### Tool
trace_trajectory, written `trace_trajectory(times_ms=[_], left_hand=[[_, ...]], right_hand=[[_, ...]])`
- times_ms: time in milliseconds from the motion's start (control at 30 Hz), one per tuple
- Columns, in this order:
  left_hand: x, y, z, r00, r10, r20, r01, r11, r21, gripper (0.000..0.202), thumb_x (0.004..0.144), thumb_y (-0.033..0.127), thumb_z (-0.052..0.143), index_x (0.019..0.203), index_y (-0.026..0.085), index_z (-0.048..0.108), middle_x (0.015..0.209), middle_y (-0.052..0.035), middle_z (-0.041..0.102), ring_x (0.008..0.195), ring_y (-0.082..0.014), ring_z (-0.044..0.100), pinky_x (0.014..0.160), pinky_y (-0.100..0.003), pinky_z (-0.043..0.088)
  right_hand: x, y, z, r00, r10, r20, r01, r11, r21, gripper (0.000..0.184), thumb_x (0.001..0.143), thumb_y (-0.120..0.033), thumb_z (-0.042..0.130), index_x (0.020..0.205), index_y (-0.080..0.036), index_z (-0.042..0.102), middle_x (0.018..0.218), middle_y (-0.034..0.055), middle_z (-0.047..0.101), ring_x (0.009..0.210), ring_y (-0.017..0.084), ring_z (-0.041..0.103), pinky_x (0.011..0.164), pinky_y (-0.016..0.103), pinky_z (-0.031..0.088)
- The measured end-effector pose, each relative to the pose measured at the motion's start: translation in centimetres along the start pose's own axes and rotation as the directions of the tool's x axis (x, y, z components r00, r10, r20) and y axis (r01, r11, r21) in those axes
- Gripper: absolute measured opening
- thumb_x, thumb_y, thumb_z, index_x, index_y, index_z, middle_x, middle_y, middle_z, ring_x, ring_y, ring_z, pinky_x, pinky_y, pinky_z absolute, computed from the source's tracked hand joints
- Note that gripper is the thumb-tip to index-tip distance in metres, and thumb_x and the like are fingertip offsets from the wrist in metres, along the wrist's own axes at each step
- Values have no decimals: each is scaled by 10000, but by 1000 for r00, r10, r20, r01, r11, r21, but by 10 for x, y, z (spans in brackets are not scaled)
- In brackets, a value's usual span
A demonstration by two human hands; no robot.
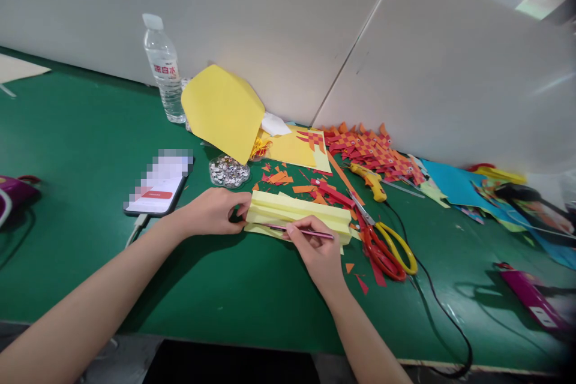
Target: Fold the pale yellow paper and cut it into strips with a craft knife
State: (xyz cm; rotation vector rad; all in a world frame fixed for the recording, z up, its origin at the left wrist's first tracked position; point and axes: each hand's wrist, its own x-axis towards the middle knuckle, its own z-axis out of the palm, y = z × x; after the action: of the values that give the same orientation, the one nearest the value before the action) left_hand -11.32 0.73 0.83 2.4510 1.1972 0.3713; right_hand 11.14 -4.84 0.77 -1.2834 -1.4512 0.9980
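A pale yellow sheet of paper, creased in lengthwise folds, lies on the green table in front of me. My left hand pinches its left end between thumb and fingers. In my right hand is a thin, dark pinkish pen-like stick, held like a pencil and lying nearly level along the near fold. Its tip reaches left over the paper; whether it is a pen or a craft tool I cannot tell. Scissors with red and yellow handles rest just right of the paper, among red and orange paper scraps.
Behind the paper are a clear box of small googly eyes and a yellow sheet. A water bottle and a charging phone stand left. To the right are a yellow glue gun, woven paper fish and a purple power strip.
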Motion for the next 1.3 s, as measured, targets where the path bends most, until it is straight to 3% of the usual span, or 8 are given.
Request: trace_trajectory(times_ms=[233,367,567,867,1100,1300], left_hand=[[0,-1,1,1000,-8,2,8,1000,-7,118,664,236,526,721,213,425,579,68,524,517,-97,485,484,-203,228],[0,-1,1,1000,-10,-6,10,1000,-7,129,674,257,531,713,211,417,572,68,519,506,-96,479,483,-202,230],[0,-1,1,1000,-6,-16,6,1000,-11,139,675,259,534,704,210,407,568,69,510,503,-94,476,481,-201,229],[1,-2,2,1000,-7,-15,7,1000,-12,151,661,244,539,703,212,397,567,71,509,508,-95,466,484,-202,234],[1,-1,1,1000,-6,-14,6,1000,-11,130,654,229,529,706,210,411,582,68,522,509,-94,473,487,-201,239],[0,-1,1,1000,-8,-18,7,1000,-9,148,663,245,543,708,212,406,573,72,513,505,-92,471,484,-201,235]], right_hand=[[-1,5,-9,993,-81,-86,79,996,-34,140,790,-276,635,679,-194,606,611,-1,624,596,160,629,579,256,504],[-2,4,-6,999,-36,-13,37,997,72,122,798,-293,637,726,-195,620,656,10,661,639,169,661,615,262,526],[-1,2,4,998,-5,69,0,997,71,125,797,-303,644,746,-189,630,689,29,681,681,184,680,637,269,537],[-1,4,6,999,13,43,-16,998,58,130,785,-302,652,727,-191,619,668,26,675,662,185,677,618,264,531],[-3,3,-5,1000,-14,-18,14,1000,-9,135,793,-288,642,703,-190,621,652,24,669,643,175,663,607,254,518],[-3,3,-2,999,-27,26,27,999,26,123,803,-295,632,732,-194,633,682,29,685,674,182,675,635,265,531]])
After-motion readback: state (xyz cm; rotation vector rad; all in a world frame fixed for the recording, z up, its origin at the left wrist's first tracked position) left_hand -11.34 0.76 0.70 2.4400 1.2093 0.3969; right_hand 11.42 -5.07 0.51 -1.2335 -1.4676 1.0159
